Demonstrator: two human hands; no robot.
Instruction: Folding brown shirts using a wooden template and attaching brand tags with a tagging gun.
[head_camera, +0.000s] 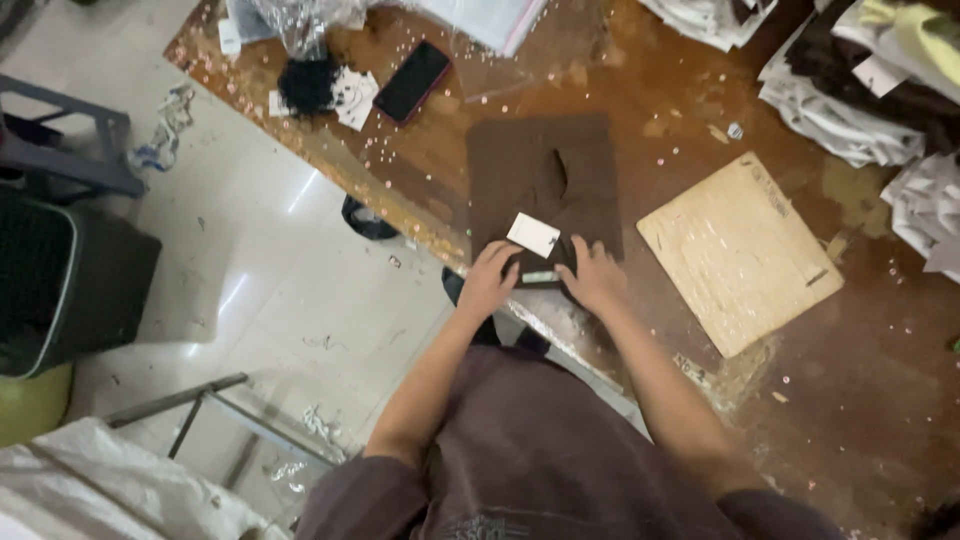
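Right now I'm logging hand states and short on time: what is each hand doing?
Left hand: pressed on the near edge of the folded brown garment, grip cannot be told.
Right hand: same, beside the white tag.

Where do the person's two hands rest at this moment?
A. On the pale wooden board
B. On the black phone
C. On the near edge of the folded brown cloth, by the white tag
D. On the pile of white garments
C: the left hand and right hand both press the near edge of the folded brown cloth, just below the white tag; the wooden board and phone lie untouched.
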